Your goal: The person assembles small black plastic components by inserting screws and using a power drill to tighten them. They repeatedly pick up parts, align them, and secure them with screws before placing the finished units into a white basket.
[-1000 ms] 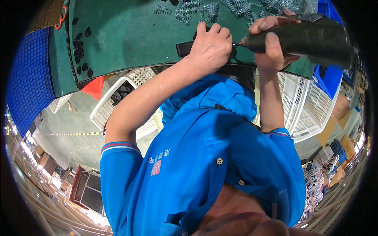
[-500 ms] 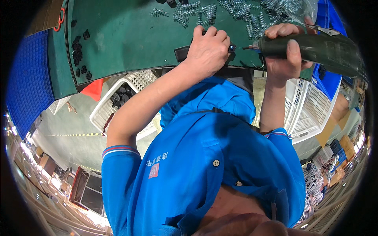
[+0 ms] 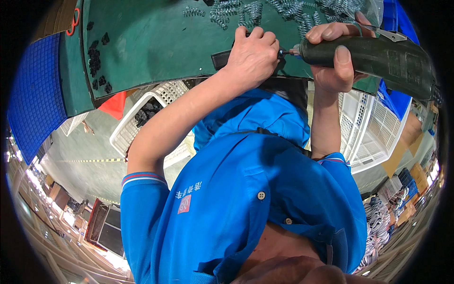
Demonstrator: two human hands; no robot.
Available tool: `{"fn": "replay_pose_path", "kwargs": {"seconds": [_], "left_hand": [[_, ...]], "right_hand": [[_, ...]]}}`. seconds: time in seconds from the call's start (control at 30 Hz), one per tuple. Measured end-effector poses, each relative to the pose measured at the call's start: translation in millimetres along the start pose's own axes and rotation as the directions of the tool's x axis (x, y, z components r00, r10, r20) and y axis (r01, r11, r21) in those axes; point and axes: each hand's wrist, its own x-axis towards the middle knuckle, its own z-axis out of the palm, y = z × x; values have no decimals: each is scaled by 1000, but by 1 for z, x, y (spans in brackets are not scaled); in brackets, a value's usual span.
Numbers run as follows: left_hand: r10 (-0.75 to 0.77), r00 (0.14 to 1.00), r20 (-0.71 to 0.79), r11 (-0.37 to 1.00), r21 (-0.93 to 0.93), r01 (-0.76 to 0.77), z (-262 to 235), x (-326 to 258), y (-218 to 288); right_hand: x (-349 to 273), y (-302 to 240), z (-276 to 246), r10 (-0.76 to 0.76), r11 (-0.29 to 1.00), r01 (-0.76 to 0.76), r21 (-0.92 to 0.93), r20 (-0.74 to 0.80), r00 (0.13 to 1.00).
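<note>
My left hand (image 3: 253,54) is closed around a black part (image 3: 220,59) whose flat end sticks out to the left. The hand hides most of that part, so its kind does not show. At its right end sits a small shiny screw head (image 3: 282,53). My right hand (image 3: 338,59) grips a dark green power screwdriver (image 3: 366,54) lying level. The driver's bit points left and meets the screw. A grey metal piece, like tweezers or a blade (image 3: 393,35), rests along the top of the driver by the right fingers.
Metal coil springs (image 3: 253,12) lie heaped at the back of the green worktable (image 3: 156,42). Small black pieces (image 3: 94,61) are scattered at the left, near orange-handled scissors (image 3: 73,23). White baskets (image 3: 125,125) stand below the table edge; a blue bin (image 3: 395,97) is at right.
My right hand has moved the power screwdriver left, bringing its bit from a gap away up to the screw. The left hand keeps its hold, barely shifted.
</note>
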Motion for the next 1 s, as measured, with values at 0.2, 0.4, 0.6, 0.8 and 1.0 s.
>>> {"fn": "replay_pose_path", "kwargs": {"seconds": [0.2, 0.4, 0.6, 0.8, 1.0], "left_hand": [[-2, 999, -45, 1000, -5, 2, 5, -2, 1], [-1, 998, -60, 1000, -9, 1, 5, -1, 1], [-15, 999, -49, 1000, 3, 15, 8, -2, 0], [-6, 998, -63, 1000, 13, 6, 6, 0, 1], [2, 996, -92, 1000, 12, -1, 8, -1, 1]], "right_hand": [[-3, -3, 14, 56, 990, -54, -128, 14, 998], [-3, 1, 1, 14, 1000, -12, -23, 91, 996], [-3, -1, 6, 34, 999, -31, -43, 77, 996], [3, 7, -1, 49, 998, -32, -62, 297, 954], [-5, -10, 22, 76, 989, -57, -134, 137, 988]]}}
